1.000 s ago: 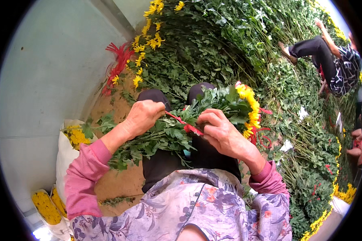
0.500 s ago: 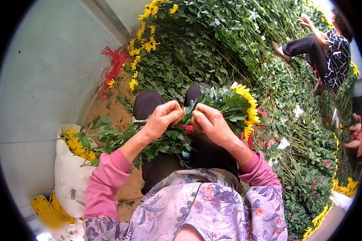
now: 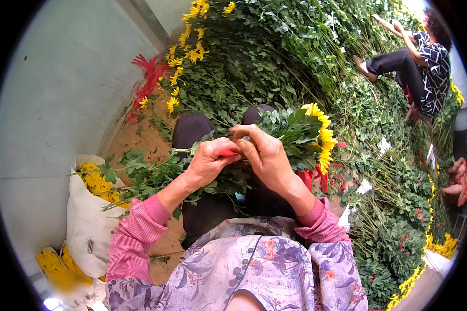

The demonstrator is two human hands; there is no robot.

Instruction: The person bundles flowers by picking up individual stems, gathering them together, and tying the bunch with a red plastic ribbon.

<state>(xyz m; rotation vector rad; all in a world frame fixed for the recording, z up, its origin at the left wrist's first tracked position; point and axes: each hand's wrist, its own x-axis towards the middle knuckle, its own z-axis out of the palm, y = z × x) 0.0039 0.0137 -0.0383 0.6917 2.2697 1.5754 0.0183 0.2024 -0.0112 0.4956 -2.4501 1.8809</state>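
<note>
A bunch of yellow flowers (image 3: 316, 137) with leafy green stems (image 3: 145, 173) lies across my lap, blooms to the right, stem ends to the left. My left hand (image 3: 207, 163) and my right hand (image 3: 264, 155) meet over the middle of the bunch. Both pinch a red tie (image 3: 227, 153) that goes around the stems. Loose red ends (image 3: 321, 179) hang below the blooms. My knees in dark trousers (image 3: 192, 129) show beyond the bunch.
A large heap of cut green stems and yellow flowers (image 3: 275, 62) covers the ground ahead and to the right. Red ties (image 3: 148, 78) lie by the grey wall at left. A white sack of yellow flowers (image 3: 85, 207) stands at lower left. Another person (image 3: 415, 57) sits at upper right.
My left hand has slid right along the stems to meet my right hand at the middle of the bunch, and both now hold the red tie close together.
</note>
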